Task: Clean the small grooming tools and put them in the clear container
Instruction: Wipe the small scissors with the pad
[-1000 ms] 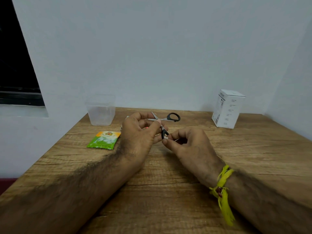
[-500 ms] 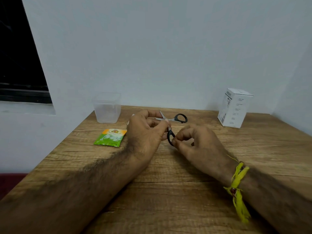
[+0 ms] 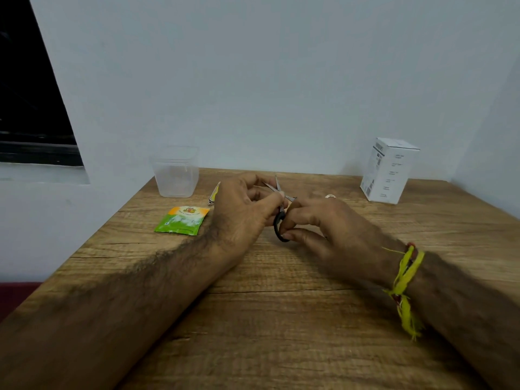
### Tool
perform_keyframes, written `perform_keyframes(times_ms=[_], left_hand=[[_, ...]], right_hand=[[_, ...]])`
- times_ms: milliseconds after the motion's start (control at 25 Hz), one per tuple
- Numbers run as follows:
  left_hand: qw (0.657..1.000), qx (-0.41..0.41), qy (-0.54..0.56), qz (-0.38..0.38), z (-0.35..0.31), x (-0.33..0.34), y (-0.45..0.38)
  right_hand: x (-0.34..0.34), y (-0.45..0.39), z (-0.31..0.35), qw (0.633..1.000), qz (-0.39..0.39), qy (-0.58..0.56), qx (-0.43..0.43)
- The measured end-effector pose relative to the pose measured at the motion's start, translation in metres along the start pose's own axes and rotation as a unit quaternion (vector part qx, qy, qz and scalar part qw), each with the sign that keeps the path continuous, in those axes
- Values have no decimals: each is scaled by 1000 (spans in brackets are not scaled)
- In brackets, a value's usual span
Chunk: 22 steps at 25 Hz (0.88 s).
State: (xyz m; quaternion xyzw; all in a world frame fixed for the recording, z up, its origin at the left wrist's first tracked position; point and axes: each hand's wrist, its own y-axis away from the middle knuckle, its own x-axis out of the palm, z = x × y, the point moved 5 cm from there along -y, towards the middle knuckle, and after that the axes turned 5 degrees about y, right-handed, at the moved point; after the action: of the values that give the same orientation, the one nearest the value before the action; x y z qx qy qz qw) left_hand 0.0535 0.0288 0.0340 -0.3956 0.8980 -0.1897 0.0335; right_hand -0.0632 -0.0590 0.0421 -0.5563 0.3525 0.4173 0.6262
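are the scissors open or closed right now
Open: the scissors have their two blades spread in a V above the left hand, while the right hand grips the black handle loop.

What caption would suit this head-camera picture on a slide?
Both hands, left hand and right hand, hold small scissors over a wooden table, clear container waiting behind.

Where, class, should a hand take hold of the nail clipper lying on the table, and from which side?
Probably the nail clipper is best pinched across its narrow body near the middle, coming from above. It lies flat and slim on the table, between the clear container and the left hand, so a sideways approach looks crowded.
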Motion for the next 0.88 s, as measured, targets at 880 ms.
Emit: perform_keyframes(times_ms=[880], left_hand=[[992, -91, -30, 76, -2, 0, -2]], right_hand=[[-12, 4, 23, 978, -11, 185, -93]])
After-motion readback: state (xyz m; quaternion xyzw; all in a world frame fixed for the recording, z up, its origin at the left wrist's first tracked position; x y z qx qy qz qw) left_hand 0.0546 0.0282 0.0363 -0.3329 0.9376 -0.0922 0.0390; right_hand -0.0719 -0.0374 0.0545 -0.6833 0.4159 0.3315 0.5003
